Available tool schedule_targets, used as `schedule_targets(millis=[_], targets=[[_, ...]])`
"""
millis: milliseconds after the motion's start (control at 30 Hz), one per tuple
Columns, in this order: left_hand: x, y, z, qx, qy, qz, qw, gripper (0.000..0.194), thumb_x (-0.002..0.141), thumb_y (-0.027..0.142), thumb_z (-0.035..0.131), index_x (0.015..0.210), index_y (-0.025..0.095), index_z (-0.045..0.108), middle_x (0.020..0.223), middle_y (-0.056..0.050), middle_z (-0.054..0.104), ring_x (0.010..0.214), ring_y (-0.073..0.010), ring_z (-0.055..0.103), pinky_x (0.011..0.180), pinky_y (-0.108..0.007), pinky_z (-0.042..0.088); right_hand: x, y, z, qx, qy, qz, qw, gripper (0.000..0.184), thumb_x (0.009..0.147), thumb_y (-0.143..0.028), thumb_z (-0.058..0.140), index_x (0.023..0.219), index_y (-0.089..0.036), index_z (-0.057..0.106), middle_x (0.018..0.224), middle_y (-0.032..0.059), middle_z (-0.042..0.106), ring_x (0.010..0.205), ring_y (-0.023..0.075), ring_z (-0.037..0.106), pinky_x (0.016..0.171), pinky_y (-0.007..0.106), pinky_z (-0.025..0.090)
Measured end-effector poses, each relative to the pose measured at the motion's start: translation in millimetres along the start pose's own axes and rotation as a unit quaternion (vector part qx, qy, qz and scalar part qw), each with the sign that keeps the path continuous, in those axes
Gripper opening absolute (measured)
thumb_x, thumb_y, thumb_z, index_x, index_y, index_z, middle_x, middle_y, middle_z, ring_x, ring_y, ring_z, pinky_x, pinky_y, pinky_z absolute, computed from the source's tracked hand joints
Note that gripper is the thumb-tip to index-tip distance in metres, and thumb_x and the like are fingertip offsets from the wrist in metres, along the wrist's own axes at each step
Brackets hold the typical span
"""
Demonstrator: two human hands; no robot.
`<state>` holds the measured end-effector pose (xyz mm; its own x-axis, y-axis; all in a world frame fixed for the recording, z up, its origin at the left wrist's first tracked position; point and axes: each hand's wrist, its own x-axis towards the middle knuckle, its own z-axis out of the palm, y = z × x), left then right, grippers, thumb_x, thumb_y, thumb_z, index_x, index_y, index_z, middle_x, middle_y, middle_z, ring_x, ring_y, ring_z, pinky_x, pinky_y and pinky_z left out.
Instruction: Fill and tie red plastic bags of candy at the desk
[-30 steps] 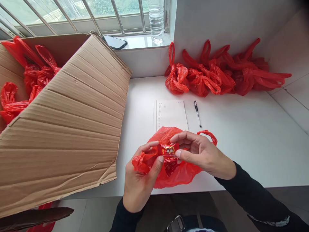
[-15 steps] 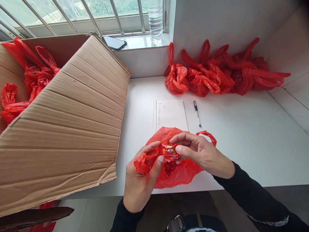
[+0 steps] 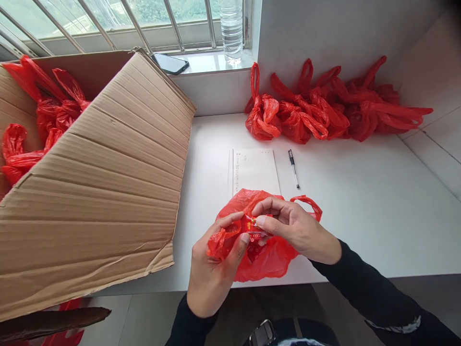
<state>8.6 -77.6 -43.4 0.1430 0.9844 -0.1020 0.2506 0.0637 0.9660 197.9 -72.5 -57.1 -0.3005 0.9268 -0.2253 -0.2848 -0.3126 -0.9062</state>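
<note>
A thin red plastic bag (image 3: 273,262) lies opened out at the front of the white table. Its bunched left edge is gripped by my left hand (image 3: 216,266), with the thumb and fingers closed around the plastic. In the bag's mouth sits a shiny red printed packet (image 3: 254,225), with more red wrapping under it. My right hand (image 3: 291,226) pinches the packet's right side between thumb and fingers, covering part of it. One bag handle loops out behind the right hand. The rest of the bag's contents are hidden.
A large cardboard box (image 3: 97,192) holding tied red bags (image 3: 59,113) fills the left. More tied red bags (image 3: 309,110) line the wall at the back. A written sheet (image 3: 255,168) and a pen (image 3: 293,168) lie ahead; a phone (image 3: 171,63) and water bottle (image 3: 232,33) stand on the sill.
My left hand has shifted slightly right with the bag's edge. My right hand has moved a little left, covering more of the packet.
</note>
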Motion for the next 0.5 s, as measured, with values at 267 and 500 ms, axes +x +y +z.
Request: schedule_targets(millis=[267,500], targets=[[2.4,-3.9,-2.0,0.016,-0.015,0.024,0.999,0.026,0.085,0.035,0.073,0.11,0.027,0.072,0.095,-0.001,0.076,0.087,-0.0201,0.072,0.072,-0.026,0.058,2.5,1.3,0.1,0.009,-0.011,0.001,1.0,0.022,0.089,-0.033,0.073,0.103,-0.019,0.062,0.099,0.0005,0.06,0.066,0.0112,0.067,0.063,0.026,0.061],[1.3,-1.9,2.0,0.024,-0.015,-0.002,1.0,0.029,0.086,0.038,0.071,0.111,0.025,0.071,0.098,-0.003,0.076,0.085,-0.0206,0.072,0.073,-0.028,0.056,2.4,2.8,-0.4,0.026,-0.009,0.01,1.0,0.02,0.089,-0.031,0.073,0.095,-0.019,0.059,0.085,-0.0021,0.062,0.064,0.0136,0.07,0.065,0.026,0.058]])
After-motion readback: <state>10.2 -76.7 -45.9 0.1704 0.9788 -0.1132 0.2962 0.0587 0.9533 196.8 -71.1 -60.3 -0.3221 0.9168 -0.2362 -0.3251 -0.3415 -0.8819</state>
